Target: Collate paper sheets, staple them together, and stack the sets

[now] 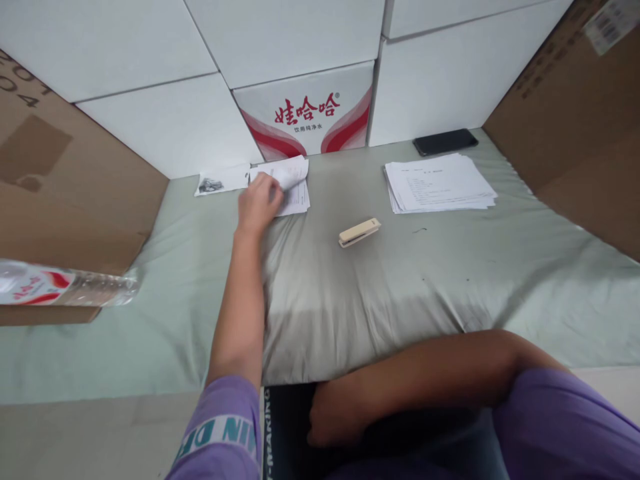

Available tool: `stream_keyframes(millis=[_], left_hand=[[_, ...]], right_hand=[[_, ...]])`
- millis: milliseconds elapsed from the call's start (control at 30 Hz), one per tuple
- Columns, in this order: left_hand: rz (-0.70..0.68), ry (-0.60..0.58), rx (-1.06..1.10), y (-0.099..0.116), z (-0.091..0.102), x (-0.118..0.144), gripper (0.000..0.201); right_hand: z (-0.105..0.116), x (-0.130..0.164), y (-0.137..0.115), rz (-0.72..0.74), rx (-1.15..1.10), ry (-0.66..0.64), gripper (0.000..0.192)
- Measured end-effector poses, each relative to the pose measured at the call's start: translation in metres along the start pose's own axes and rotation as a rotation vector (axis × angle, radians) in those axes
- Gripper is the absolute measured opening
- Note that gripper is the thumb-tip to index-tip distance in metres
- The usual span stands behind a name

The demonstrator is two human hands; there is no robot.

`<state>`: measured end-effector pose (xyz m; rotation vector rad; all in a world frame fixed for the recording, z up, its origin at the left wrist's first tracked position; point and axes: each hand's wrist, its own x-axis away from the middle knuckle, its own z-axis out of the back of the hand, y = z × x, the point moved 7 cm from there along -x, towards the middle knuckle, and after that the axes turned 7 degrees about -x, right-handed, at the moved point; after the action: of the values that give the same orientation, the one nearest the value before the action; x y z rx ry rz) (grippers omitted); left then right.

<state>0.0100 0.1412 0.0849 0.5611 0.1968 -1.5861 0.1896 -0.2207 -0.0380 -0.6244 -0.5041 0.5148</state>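
My left hand reaches far forward and grips a small stapled bundle of printed sheets at the back of the cloth-covered table; the top sheet curls up over my fingers. A beige stapler lies shut in the middle of the cloth, apart from both hands. My right hand rests below the table's front edge, fingers loosely curled, holding nothing that I can see. My forearm lies along that edge.
A stack of printed papers lies at the back right, with a black phone behind it. A plastic water bottle lies at the left. White and brown cartons wall in the table on three sides.
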Motion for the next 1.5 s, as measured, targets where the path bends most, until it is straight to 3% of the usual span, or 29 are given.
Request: stream_keyframes(millis=[100,167,267,333,400,467,533,600,667,733,800,900,1000,1067,1267,1400,1500], left_hand=[[0.054,0.352,0.004,-0.004,0.054,-0.002,0.024],[0.019,0.563,0.07,0.0,0.095,0.002,0.038],[-0.175,0.736,0.177,0.027,0.148,0.013,0.05],[-0.275,0.807,0.245,0.049,0.172,0.027,0.047],[-0.368,0.809,0.35,0.069,0.18,0.045,0.041],[-0.341,0.771,0.498,0.074,0.175,0.063,0.039],[-0.234,0.704,0.615,0.069,0.158,0.079,0.04],[-0.106,0.644,0.681,0.057,0.135,0.095,0.044],[0.009,0.641,0.723,0.045,0.112,0.108,0.045],[0.105,0.637,0.758,0.037,0.091,0.117,0.045],[0.193,0.628,0.8,0.032,0.071,0.122,0.046],[0.251,0.543,0.93,0.028,0.044,0.124,0.054],[0.266,0.323,1.066,0.028,0.017,0.122,0.063],[0.303,0.199,1.068,0.028,0.004,0.122,0.058],[0.304,0.215,1.126,0.028,-0.006,0.124,0.048],[0.301,0.073,1.199,0.034,-0.023,0.123,0.051],[0.312,0.043,1.292,0.037,-0.027,0.123,0.049]], right_hand=[[-0.002,-0.005,0.003,0.035,0.004,0.124,0.048],[0.002,-0.007,0.0,0.129,0.002,0.23,0.035],[0.028,0.008,-0.016,0.329,0.035,0.473,0.011],[0.062,0.035,-0.02,0.342,0.057,0.744,0.014],[0.101,0.079,-0.007,0.192,-0.033,1.106,0.026],[0.126,0.145,0.023,-0.05,-0.239,1.544,0.043],[0.125,0.214,0.054,-0.267,-0.419,1.951,0.056],[0.113,0.263,0.083,-0.436,-0.577,2.139,0.065],[0.104,0.281,0.106,-0.402,-0.767,2.068,0.063],[0.101,0.275,0.118,-0.253,-0.942,1.866,0.054],[0.097,0.265,0.121,-0.161,-1.025,1.75,0.048],[0.093,0.266,0.121,-0.217,-0.96,1.869,0.046],[0.091,0.28,0.118,-0.318,-0.768,2.049,0.046],[0.089,0.288,0.117,-0.346,-0.693,2.103,0.045],[0.087,0.291,0.115,-0.305,-0.632,2.109,0.037],[0.087,0.287,0.117,-0.305,-0.625,2.052,0.036],[0.084,0.291,0.118,-0.355,-0.57,2.068,0.03]])
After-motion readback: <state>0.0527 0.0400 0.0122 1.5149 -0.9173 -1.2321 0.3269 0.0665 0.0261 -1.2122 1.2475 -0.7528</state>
